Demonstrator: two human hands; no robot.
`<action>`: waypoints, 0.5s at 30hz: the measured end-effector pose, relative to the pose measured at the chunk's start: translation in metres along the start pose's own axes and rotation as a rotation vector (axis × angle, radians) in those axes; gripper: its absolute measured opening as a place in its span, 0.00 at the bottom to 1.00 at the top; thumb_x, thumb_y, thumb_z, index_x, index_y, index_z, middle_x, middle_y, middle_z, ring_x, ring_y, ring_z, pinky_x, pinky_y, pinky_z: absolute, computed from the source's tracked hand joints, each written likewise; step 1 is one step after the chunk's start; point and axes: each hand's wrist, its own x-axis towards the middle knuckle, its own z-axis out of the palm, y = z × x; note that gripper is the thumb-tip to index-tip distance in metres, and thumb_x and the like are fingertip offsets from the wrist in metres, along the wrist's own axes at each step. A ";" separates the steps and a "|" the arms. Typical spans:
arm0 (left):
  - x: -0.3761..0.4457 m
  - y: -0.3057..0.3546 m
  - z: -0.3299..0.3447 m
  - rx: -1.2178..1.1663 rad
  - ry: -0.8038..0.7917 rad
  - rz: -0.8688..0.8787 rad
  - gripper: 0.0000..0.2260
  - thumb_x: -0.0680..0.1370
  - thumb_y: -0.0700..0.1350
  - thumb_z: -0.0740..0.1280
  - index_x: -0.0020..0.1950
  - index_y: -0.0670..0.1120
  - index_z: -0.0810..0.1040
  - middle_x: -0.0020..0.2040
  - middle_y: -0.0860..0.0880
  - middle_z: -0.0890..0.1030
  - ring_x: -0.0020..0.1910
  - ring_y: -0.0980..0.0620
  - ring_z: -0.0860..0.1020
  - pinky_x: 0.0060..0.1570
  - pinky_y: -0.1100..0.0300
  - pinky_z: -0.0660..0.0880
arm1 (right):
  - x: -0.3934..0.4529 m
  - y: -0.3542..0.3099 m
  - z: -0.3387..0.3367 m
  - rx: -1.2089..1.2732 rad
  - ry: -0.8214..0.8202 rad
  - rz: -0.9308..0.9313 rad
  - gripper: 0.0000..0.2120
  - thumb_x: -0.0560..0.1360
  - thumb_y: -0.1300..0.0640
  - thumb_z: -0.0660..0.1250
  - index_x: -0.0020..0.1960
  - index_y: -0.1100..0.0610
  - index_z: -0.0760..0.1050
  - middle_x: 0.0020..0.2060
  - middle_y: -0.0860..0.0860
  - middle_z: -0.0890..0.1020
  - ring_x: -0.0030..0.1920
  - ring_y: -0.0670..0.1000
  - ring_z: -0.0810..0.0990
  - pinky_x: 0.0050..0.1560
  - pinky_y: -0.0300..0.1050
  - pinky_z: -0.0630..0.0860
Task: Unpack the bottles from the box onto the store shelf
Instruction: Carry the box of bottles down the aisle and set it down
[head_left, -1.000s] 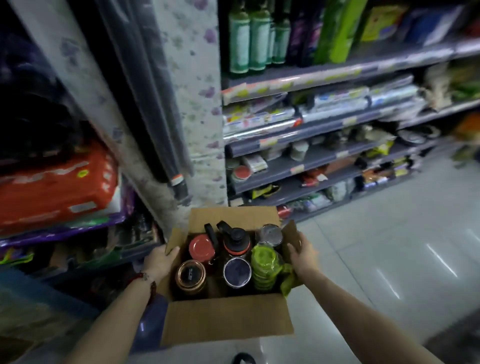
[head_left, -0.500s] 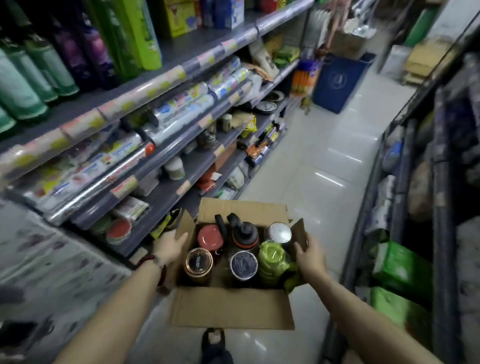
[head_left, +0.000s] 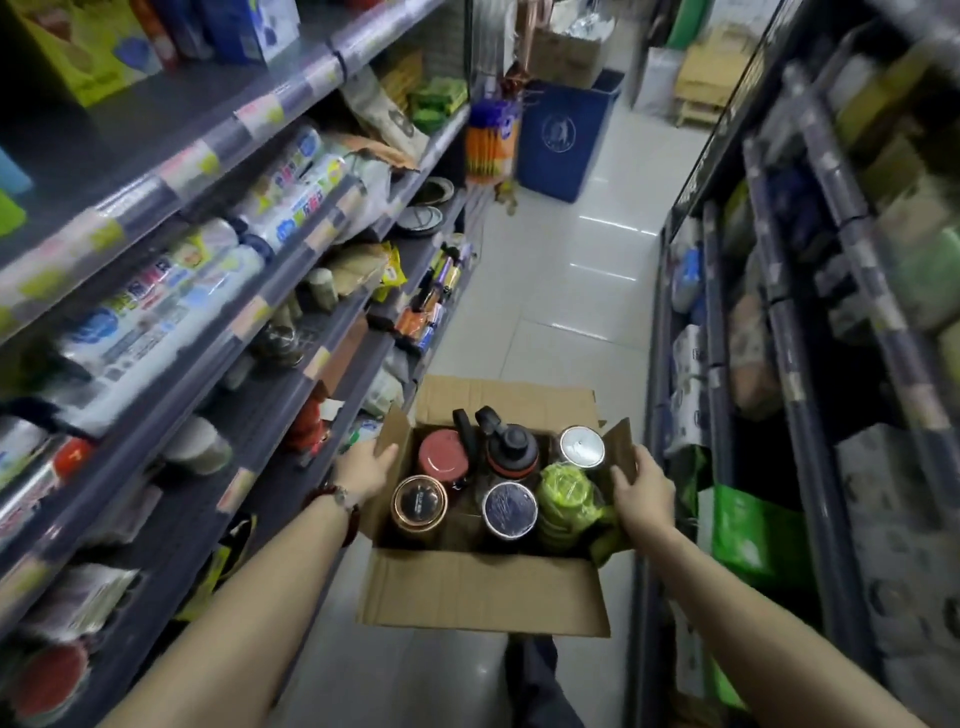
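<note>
I am looking down a narrow store aisle, carrying an open cardboard box (head_left: 483, 592) at waist height. My left hand (head_left: 363, 470) grips the box's left wall, fingers curled over the side flap. My right hand (head_left: 641, 491) grips the right wall the same way. The hands are apart, one on each side.

Six bottles stand upright inside, packed close, tops facing me: a red lid (head_left: 442, 453), a black sport cap (head_left: 511, 451) with a carry loop, a silver lid (head_left: 582, 447), a copper-rimmed lid (head_left: 420, 503), a dark lid (head_left: 509, 510) and a green bottle (head_left: 565, 498).

None is unpacked yet. A shelf (head_left: 249, 415) of goods runs along my left, just beside the box; another runs along the right.

I judge the load fairly heavy and the cardboard soft, so it needs support beneath. The bottles look rigid and smooth; some may be glass, so fragile. I would take each around the neck or lid, the black one by its loop.
</note>
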 end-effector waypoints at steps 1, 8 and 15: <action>0.011 0.008 0.003 -0.006 0.001 -0.010 0.18 0.81 0.48 0.59 0.64 0.37 0.73 0.63 0.36 0.77 0.64 0.38 0.73 0.61 0.54 0.67 | 0.018 -0.003 0.001 -0.009 -0.014 -0.006 0.19 0.77 0.60 0.64 0.67 0.57 0.71 0.60 0.59 0.80 0.60 0.62 0.77 0.61 0.51 0.71; 0.076 0.054 0.011 -0.103 0.067 -0.175 0.19 0.81 0.49 0.59 0.63 0.36 0.75 0.60 0.36 0.78 0.61 0.38 0.76 0.60 0.51 0.71 | 0.131 -0.053 0.001 -0.048 -0.153 -0.113 0.17 0.78 0.59 0.63 0.67 0.54 0.71 0.57 0.56 0.81 0.57 0.59 0.79 0.61 0.55 0.75; 0.123 0.066 0.001 -0.209 0.212 -0.283 0.17 0.81 0.47 0.59 0.64 0.38 0.74 0.63 0.36 0.77 0.63 0.37 0.73 0.60 0.53 0.68 | 0.211 -0.123 0.034 -0.087 -0.272 -0.259 0.17 0.77 0.61 0.63 0.66 0.54 0.71 0.57 0.54 0.80 0.58 0.58 0.78 0.59 0.53 0.74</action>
